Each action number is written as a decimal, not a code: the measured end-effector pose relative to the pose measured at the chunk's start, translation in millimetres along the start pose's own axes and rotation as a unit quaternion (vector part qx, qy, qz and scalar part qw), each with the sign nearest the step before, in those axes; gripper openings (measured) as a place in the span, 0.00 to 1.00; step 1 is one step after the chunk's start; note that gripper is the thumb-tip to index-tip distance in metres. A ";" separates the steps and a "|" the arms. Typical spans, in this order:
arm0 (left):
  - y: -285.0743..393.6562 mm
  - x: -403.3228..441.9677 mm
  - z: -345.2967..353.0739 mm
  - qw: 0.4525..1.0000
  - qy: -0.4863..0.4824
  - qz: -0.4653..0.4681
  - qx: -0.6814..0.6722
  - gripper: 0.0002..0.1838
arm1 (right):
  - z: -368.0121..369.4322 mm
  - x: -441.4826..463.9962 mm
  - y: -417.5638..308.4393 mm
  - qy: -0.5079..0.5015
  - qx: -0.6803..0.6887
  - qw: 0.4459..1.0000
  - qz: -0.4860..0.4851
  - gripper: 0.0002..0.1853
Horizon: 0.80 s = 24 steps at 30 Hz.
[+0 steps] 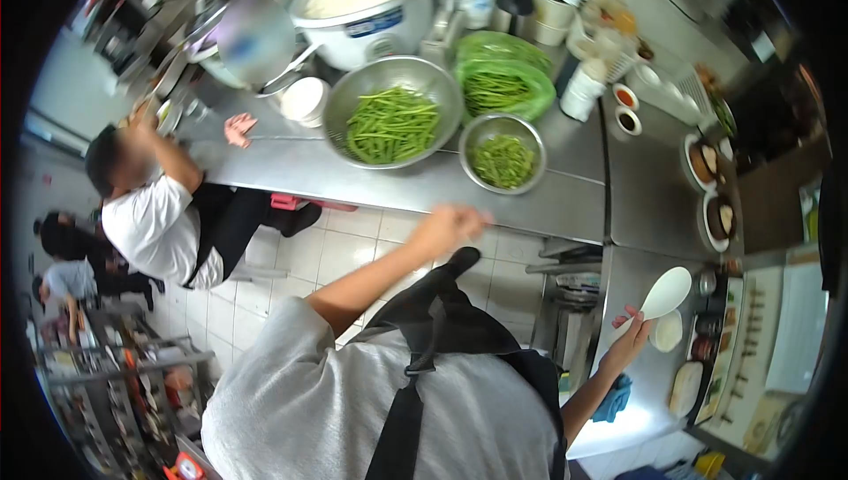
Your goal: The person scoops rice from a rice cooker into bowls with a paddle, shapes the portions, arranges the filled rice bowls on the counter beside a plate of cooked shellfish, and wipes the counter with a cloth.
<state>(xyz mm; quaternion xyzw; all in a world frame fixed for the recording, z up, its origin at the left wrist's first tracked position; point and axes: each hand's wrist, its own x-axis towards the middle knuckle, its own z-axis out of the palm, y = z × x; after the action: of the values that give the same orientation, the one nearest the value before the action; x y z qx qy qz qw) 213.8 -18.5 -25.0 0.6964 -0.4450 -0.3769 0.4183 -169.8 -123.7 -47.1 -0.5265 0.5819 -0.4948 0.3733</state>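
Observation:
My right hand (629, 339), at the lower right, has its fingers closed on a white rice scoop (667, 292) with a broad oval head. Close beside the scoop is a small white bowl (666, 333) with white contents that look like rice; whether the hand also touches the bowl is unclear. My left hand (449, 229) is blurred by motion in front of the steel table edge, so its fingers are hard to read. Nearest to it is a small steel bowl (539, 155) of cut green vegetables. Behind stands a larger steel colander (334, 118) of cut green stalks.
A green bag (534, 96) of stalks and a big white rice pot (406, 25) stand at the back of the steel table (291, 162). Sauce cups (627, 120) and two plates (707, 211) are to the right. Another person (155, 215) sits at left.

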 end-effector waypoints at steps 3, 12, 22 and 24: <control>-37.5 15.4 -121.2 0.921 0.355 0.101 0.127 0.16 | 34.0 1.2 -34.8 -0.109 -0.043 0.993 -0.022 0.12; -155.3 68.3 -392.8 0.822 0.339 -0.280 0.362 0.27 | 219.0 -13.5 -167.2 -0.257 -0.075 0.958 -0.100 0.18; -165.7 70.6 -415.8 0.894 0.274 -0.056 0.349 0.16 | 522.3 19.4 -317.0 -0.246 -0.303 0.836 -0.387 0.18; -133.5 56.8 -426.9 0.919 0.255 -0.009 0.300 0.17 | 572.2 43.8 -327.4 -0.214 -0.377 0.779 -0.453 0.18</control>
<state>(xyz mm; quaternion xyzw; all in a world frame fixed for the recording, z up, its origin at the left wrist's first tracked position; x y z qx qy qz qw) 655.7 67.9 0.1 0.8659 -0.4087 -0.0395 0.2857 449.3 -256.8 141.4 -0.9205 0.3214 -0.2223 -0.0069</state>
